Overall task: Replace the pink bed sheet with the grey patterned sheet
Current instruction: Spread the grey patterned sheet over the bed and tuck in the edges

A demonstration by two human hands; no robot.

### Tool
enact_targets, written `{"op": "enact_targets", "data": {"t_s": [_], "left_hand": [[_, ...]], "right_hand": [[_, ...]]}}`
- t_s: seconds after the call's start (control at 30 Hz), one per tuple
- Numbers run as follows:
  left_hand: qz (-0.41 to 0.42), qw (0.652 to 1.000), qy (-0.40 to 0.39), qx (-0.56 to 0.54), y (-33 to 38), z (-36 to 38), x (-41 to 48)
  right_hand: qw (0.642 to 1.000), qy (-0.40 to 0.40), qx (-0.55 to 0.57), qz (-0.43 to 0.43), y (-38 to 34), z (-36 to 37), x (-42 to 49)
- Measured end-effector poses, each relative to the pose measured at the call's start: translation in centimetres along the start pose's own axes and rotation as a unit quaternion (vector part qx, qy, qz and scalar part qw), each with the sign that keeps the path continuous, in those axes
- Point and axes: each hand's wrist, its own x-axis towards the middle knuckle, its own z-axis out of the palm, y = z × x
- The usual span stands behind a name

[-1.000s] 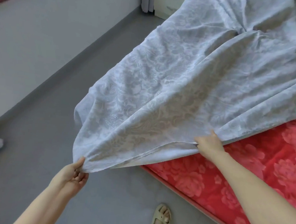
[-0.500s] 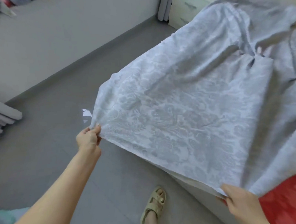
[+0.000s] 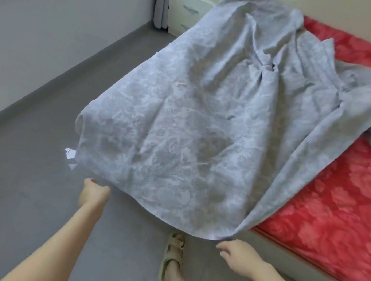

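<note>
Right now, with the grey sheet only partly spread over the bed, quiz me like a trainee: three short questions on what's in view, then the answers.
1. True or false: the grey patterned sheet covers the whole pink sheet.
2. What does the left hand grip? A) the grey patterned sheet's near edge B) a pillow C) a drawer handle
3. Short answer: what stands on the floor between the two arms?

Key
1. False: much of the pink sheet shows on the right.
2. A
3. A foot in a beige sandal.
</note>
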Motion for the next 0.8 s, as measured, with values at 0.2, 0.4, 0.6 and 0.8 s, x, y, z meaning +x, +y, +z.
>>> {"op": "enact_targets", "data": {"t_s": [0.2, 0.4, 0.6, 0.8], "left_hand": [[0.181, 0.973, -0.112, 0.086, 10.4, 5.1, -8.3], [0.324, 0.912, -0.238, 0.079, 19.0, 11.9, -22.5], [0.386, 0.87, -0.289, 0.106, 25.9, 21.9, -37.0], [0.41, 0.86, -0.281, 0.118, 31.0, 32.0, -48.9]], "right_hand": [[0.972, 0.172, 0.098, 0.129, 5.9, -6.5, -6.5], [0.914, 0.268, 0.21, 0.218, 14.4, -12.4, -14.5], [0.877, 0.309, 0.263, 0.257, 26.5, -14.1, -24.4], [0.869, 0.323, 0.257, 0.274, 39.1, -14.8, -31.2]]}}
